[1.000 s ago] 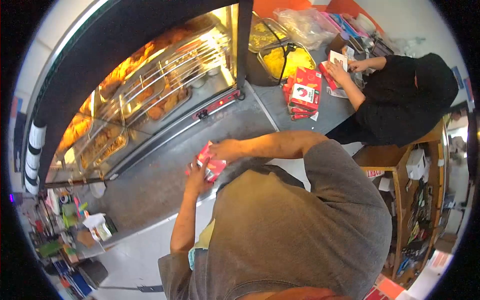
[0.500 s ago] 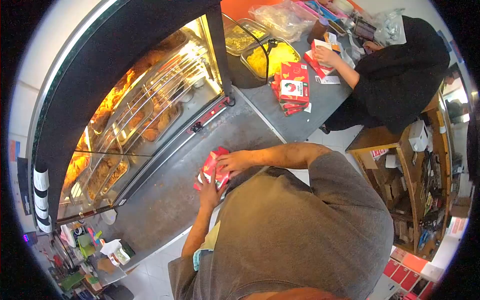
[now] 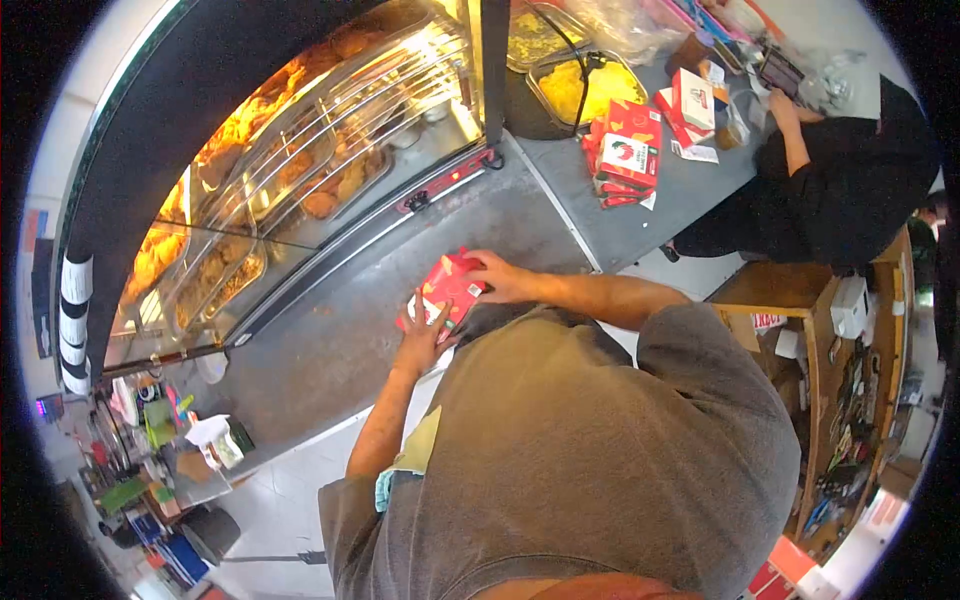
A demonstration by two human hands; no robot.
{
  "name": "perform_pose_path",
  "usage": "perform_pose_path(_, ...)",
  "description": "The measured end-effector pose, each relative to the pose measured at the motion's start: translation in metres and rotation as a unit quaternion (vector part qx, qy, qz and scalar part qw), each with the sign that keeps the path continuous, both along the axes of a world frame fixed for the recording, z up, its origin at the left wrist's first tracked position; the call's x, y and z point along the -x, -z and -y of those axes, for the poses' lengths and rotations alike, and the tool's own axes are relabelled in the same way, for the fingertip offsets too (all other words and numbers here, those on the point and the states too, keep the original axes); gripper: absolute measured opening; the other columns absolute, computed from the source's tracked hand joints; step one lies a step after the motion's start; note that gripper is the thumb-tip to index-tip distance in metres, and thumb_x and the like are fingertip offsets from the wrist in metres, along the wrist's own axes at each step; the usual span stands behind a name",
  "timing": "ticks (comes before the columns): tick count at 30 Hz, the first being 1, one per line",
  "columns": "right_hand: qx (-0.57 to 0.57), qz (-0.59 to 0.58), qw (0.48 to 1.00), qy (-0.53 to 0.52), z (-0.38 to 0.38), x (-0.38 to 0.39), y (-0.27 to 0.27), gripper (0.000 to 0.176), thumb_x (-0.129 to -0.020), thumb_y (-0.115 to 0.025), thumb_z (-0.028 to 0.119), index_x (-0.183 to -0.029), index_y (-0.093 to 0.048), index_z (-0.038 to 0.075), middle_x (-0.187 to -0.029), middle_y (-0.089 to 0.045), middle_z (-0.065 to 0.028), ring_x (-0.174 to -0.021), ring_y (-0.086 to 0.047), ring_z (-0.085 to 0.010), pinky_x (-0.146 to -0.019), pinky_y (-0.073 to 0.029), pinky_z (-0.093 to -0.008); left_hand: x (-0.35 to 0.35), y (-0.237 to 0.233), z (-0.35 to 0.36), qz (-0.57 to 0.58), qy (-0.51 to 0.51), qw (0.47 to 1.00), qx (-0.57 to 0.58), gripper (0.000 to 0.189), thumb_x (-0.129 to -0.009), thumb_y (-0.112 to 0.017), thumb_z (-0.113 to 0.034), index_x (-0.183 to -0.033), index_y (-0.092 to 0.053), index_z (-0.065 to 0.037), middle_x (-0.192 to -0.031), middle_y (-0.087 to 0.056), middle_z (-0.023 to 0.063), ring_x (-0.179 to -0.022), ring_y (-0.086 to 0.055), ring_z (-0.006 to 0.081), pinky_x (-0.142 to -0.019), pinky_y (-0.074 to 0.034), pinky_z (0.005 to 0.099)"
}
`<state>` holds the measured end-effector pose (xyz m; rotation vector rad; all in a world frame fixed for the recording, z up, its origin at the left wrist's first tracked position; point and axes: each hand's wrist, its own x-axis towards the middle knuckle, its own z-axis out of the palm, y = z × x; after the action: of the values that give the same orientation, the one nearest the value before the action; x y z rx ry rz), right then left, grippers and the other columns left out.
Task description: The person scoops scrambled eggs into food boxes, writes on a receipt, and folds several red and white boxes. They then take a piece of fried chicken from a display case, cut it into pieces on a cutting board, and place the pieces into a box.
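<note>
Grey metal counter spreads under the red box, gripped in both hands near the front edge: the left hand has its fingers spread across the white label, the right hand holds the far end. Beyond stand a lit food cabinet, stacked red cartons and a co-worker.

Held box red, yellowish marks, white patch. Stacked boxes red, yellowish marks, white label with red-and-green print. Shirt plain grey-brown. Cloth pale yellow, teal edge. Desk dark grey, brownish blotches. Tray food bright yellow. Case food orange to brown. Co-worker's clothes plain black. Shelf unit brown. Left-side strip banded black and white.
</note>
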<state>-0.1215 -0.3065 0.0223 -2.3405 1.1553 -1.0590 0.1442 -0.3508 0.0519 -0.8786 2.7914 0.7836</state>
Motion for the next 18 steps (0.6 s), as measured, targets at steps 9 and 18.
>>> perform_pose_path(9, -0.426, 0.293, 0.829, 0.214, 0.01, -0.019, 0.011, 0.049, -0.078, -0.076, 0.021, -0.117, -0.06, -0.004, -0.103, -0.067, -0.0156, -0.092, -0.063, -0.0175, -0.081, -0.052, -0.0324, 0.012, -0.002, -0.011, -0.052, -0.113, 0.992, 0.013, 0.079, -0.07, -0.077, -0.045, -0.139, -0.043, -0.03, -0.153, -0.004, 0.0263, -0.131, -0.016, 0.0563, -0.104, -0.028, 0.0617)
perform_pose_path(18, -0.454, 0.24, 0.841, 0.172, 0.021, -0.005, 0.0, 0.045, -0.08, -0.073, 0.025, -0.112, -0.063, -0.004, -0.104, -0.068, -0.016, -0.097, -0.064, -0.0203, -0.087, -0.05, -0.0324, 0.004, 0.014, -0.01, -0.15, -0.127, 0.98, 0.012, 0.086, -0.058, -0.086, -0.038, -0.134, -0.047, -0.03, -0.152, -0.012, 0.0245, -0.131, -0.018, 0.0541, -0.104, -0.027, 0.063)
